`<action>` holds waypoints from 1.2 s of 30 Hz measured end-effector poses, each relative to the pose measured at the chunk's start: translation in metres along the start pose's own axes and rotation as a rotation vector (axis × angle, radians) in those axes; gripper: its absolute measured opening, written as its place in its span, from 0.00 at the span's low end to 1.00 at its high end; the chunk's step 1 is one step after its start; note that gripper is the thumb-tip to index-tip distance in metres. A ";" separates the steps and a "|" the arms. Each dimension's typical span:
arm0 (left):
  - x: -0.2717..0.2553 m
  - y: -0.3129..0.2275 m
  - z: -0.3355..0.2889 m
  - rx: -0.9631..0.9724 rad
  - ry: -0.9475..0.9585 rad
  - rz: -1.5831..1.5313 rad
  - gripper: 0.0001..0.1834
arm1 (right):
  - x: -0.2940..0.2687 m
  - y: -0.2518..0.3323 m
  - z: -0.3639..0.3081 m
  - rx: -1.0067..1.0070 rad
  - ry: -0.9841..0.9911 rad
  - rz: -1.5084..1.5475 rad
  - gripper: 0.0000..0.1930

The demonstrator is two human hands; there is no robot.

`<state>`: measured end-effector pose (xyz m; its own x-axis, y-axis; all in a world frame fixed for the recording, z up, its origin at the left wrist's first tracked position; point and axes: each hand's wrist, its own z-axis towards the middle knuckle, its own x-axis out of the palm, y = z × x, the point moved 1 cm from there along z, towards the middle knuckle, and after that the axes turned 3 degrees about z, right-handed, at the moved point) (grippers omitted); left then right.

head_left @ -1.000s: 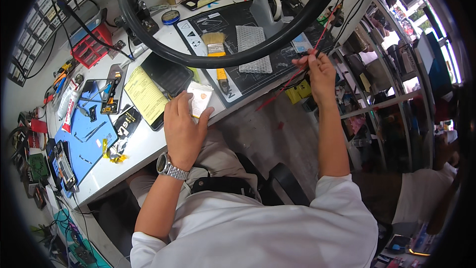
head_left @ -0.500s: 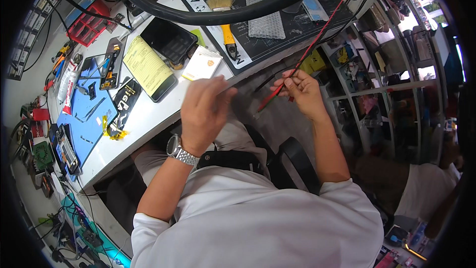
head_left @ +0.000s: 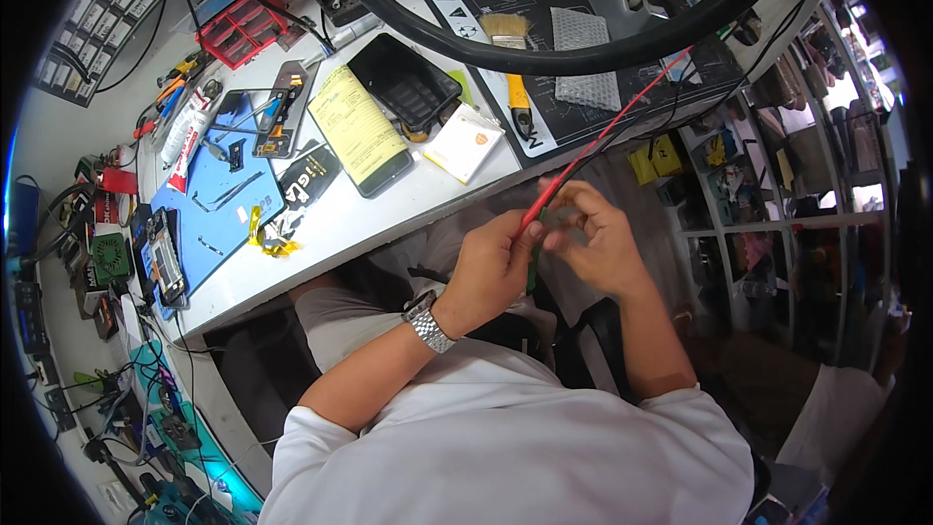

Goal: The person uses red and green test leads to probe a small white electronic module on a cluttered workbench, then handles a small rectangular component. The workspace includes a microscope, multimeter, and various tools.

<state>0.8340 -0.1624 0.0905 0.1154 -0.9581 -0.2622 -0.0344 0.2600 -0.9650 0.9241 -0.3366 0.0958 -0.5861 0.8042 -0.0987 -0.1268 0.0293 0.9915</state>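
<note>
A: What do the hands hold?
B: The left hand (head_left: 491,267) is closed around the thin red cable (head_left: 603,141); the right hand (head_left: 598,243) pinches its near end.
A: Where is the cable?
B: In front of the white workbench (head_left: 340,224), rising toward the big black ring (head_left: 544,58).

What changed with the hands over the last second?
The left hand came off the small white card on the desk and dropped to the lap, taking a grip on the red wire. The right hand came down with the wire to meet it. The desk items stayed put.
</note>
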 end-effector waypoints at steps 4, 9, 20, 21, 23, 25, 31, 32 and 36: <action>-0.012 -0.013 0.005 -0.076 -0.047 -0.123 0.16 | 0.014 -0.003 -0.013 0.260 0.308 -0.008 0.14; -0.033 -0.024 0.016 0.124 -0.251 0.294 0.11 | 0.026 -0.004 -0.004 0.296 0.062 0.083 0.10; -0.052 -0.008 0.044 0.289 -0.481 0.786 0.17 | 0.018 -0.009 0.076 -0.398 -0.293 -0.388 0.08; -0.053 -0.007 0.044 0.282 -0.432 0.754 0.18 | 0.014 -0.010 0.080 -0.426 -0.329 -0.439 0.08; -0.053 -0.006 0.044 0.268 -0.328 0.687 0.23 | 0.007 -0.011 0.088 -0.479 -0.410 -0.543 0.08; -0.054 -0.007 0.045 0.322 -0.344 0.700 0.20 | 0.002 -0.013 0.090 -0.399 -0.418 -0.449 0.07; -0.062 -0.013 0.063 0.224 -0.363 0.432 0.15 | 0.008 -0.021 0.085 -0.316 -0.457 -0.134 0.08; -0.063 -0.015 0.068 0.202 -0.367 0.426 0.17 | 0.010 -0.022 0.082 -0.302 -0.453 -0.103 0.07; -0.074 -0.022 0.086 0.062 -0.297 0.351 0.23 | 0.015 -0.023 0.078 -0.323 -0.462 -0.152 0.07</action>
<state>0.9113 -0.0870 0.1305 0.3872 -0.7372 -0.5537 -0.0636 0.5777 -0.8137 0.9809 -0.2788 0.0777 -0.1418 0.9828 -0.1182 -0.4625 0.0398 0.8857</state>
